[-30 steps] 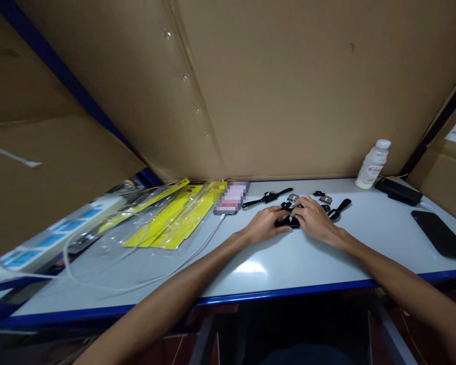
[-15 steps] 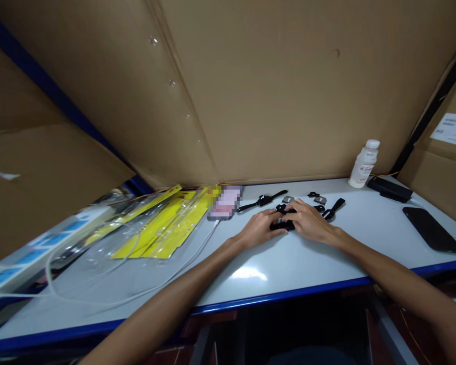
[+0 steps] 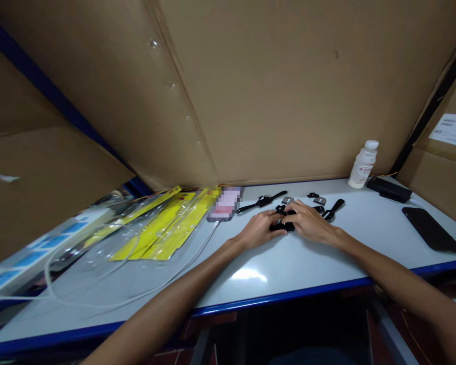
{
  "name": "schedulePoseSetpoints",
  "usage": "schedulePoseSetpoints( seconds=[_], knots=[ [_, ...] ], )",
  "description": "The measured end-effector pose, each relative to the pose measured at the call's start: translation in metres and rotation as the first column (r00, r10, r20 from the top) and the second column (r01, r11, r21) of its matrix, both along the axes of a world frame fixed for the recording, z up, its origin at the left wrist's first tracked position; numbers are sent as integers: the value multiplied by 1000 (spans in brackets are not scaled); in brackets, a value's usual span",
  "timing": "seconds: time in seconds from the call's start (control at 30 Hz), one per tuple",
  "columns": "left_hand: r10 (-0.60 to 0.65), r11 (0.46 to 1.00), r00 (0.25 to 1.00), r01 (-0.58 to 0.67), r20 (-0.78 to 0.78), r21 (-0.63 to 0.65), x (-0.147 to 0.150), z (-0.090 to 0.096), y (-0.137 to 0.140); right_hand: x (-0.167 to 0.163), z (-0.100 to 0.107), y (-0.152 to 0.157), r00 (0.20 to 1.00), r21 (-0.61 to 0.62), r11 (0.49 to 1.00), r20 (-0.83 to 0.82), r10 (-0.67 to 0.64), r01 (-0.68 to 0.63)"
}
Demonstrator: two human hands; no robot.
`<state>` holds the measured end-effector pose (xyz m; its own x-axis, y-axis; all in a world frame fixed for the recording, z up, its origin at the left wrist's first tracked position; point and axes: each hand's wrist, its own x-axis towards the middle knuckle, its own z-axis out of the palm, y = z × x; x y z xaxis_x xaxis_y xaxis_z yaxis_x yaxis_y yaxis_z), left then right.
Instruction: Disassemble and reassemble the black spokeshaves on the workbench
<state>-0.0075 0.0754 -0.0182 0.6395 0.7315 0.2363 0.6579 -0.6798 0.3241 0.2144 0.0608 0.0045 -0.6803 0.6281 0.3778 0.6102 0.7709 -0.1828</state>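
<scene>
My left hand (image 3: 257,228) has its fingers and thumb closed around a black metal piece (image 3: 285,227), which looks like the body of a spokeshave lying low over the table. From the other side my right hand (image 3: 307,222) bends over the same piece, its fingertips pressed down on it; they cover most of it. Behind my left hand lies a black spokeshave (image 3: 264,202) with two handles. Another black handled tool (image 3: 333,209) sits just right of my right hand. Beyond the fingers are grey notched blades (image 3: 319,201) and a small black fitting (image 3: 313,195).
Yellow cards in clear packaging (image 3: 171,228) spread across the left side. A phone (image 3: 225,204) lies beside them, its white cable (image 3: 182,274) looping left. At the right are a bottle (image 3: 362,167), a black box-shaped device (image 3: 389,189) and a dark phone (image 3: 432,229). Cardboard (image 3: 273,91) walls the back.
</scene>
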Motion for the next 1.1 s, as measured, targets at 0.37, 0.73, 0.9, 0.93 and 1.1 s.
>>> schedulePoseSetpoints(
  seconds=[0.37, 0.73, 0.9, 0.93, 1.1],
  knots=[
    [-14, 1000, 1000, 14, 8, 1, 1, 2, -2, -9, -6, -3, 986, -35, 985, -3, -166, 166],
    [-2, 1000, 1000, 2, -14, 2, 0, 2, -1, -2, -7, 2, 993, -32, 994, -42, -106, 105],
    [13, 1000, 1000, -13, -15, 4, 1, 1, -1, -1, -10, 4, 995, -19, 995, -39, -96, 95],
    [13, 1000, 1000, -13, -16, 4, 1, 1, -1, -1, -10, 4, 996, -22, 997, -39, -78, 77],
    [8, 1000, 1000, -8, -19, -1, 1, 0, 0, -2, -8, 3, 999, -31, 1000, -34, -5, 4]
  ],
)
